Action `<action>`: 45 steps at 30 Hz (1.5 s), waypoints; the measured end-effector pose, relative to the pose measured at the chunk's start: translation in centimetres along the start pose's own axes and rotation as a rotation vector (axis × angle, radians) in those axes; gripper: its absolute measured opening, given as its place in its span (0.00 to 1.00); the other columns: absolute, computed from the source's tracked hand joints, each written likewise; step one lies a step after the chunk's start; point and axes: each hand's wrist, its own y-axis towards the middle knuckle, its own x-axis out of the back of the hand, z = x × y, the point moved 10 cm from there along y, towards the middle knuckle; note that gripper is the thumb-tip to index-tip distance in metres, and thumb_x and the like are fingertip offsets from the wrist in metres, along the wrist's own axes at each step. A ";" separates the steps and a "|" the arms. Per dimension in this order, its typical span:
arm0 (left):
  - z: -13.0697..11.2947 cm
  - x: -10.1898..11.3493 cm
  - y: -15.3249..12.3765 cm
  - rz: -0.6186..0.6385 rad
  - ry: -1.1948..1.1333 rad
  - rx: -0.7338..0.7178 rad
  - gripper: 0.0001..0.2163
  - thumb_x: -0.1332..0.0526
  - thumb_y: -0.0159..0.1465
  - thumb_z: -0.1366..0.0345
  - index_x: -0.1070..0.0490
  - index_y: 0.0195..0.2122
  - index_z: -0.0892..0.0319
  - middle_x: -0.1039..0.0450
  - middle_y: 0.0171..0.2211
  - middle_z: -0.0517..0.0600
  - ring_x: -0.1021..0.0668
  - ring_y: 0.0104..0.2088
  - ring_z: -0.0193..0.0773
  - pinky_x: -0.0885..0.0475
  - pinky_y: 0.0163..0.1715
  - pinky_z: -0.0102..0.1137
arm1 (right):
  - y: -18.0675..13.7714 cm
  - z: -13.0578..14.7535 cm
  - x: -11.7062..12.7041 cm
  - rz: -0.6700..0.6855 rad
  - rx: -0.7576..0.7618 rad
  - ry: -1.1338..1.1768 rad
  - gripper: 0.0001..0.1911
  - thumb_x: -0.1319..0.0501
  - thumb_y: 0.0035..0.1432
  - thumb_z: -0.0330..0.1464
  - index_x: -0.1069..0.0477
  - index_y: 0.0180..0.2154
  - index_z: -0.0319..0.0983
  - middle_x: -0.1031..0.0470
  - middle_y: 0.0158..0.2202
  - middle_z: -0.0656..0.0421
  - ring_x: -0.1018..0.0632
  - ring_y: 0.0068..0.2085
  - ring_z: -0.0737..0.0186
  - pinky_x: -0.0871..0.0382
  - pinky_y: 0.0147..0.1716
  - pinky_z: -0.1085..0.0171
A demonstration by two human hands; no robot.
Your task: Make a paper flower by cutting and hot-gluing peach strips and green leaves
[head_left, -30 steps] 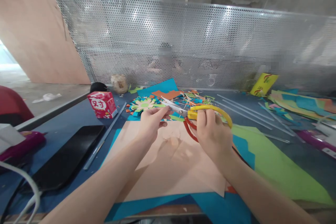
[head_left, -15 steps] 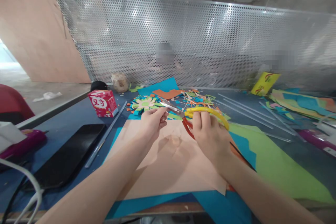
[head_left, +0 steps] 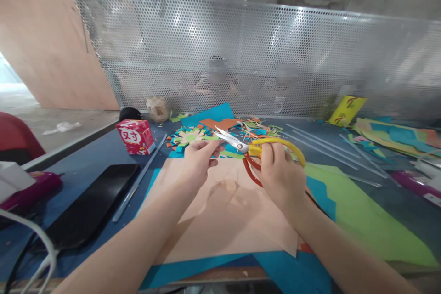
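My right hand (head_left: 279, 178) grips a pair of scissors (head_left: 257, 149) with one yellow and one red handle, its blades apart and pointing left. My left hand (head_left: 200, 160) is closed in a pinch right at the blade tips, holding something too small to make out. Both hands hover over a peach paper sheet (head_left: 223, 220) lying on blue and green sheets. Just beyond them sits a paper flower (head_left: 189, 136) amid colourful paper scraps (head_left: 257, 129).
A red carton (head_left: 135, 136) and a black tablet (head_left: 89, 206) lie left. Clear thin rods (head_left: 320, 140) and a green sheet (head_left: 361, 211) lie right, with a purple tool (head_left: 415, 183) beyond. A perforated metal screen (head_left: 241, 55) backs the table. White cables (head_left: 37, 239) run at the near left.
The scissors' blades have opened wider and the right hand has shifted slightly right. The left hand stays pinched at the blade tips.
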 end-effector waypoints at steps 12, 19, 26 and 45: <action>0.6 -0.3 -0.1 0.053 0.077 0.021 0.14 0.32 0.41 0.59 0.30 0.21 0.65 0.35 0.20 0.47 0.38 0.18 0.24 0.48 0.12 0.20 | 0.0 0.2 0.3 -0.013 0.000 -0.006 0.04 0.46 0.54 0.30 0.36 0.32 0.36 0.34 0.23 0.60 0.33 0.24 0.66 0.51 0.18 0.67; 0.3 -0.1 -0.3 0.016 0.175 0.024 0.11 0.34 0.43 0.60 0.31 0.20 0.64 0.35 0.19 0.47 0.39 0.17 0.24 0.53 0.11 0.20 | 0.0 0.3 0.3 -0.009 0.010 -0.035 0.04 0.46 0.55 0.31 0.36 0.31 0.36 0.34 0.23 0.60 0.34 0.23 0.66 0.52 0.19 0.67; 0.7 0.8 0.4 -0.044 0.302 0.016 0.09 0.38 0.44 0.61 0.33 0.18 0.63 0.34 0.17 0.46 0.39 0.16 0.24 0.52 0.10 0.19 | 0.2 1.3 1.6 -0.065 0.078 -0.103 0.07 0.47 0.56 0.29 0.39 0.26 0.38 0.36 0.21 0.61 0.36 0.21 0.67 0.52 0.19 0.67; -2.4 2.4 1.4 -0.114 0.159 -0.208 0.07 0.39 0.46 0.63 0.32 0.22 0.61 0.34 0.18 0.44 0.35 0.14 0.24 0.49 0.09 0.19 | -0.2 -1.2 1.3 -0.135 -0.035 0.115 0.16 0.46 0.52 0.42 0.37 0.35 0.34 0.32 0.27 0.56 0.31 0.25 0.64 0.45 0.18 0.68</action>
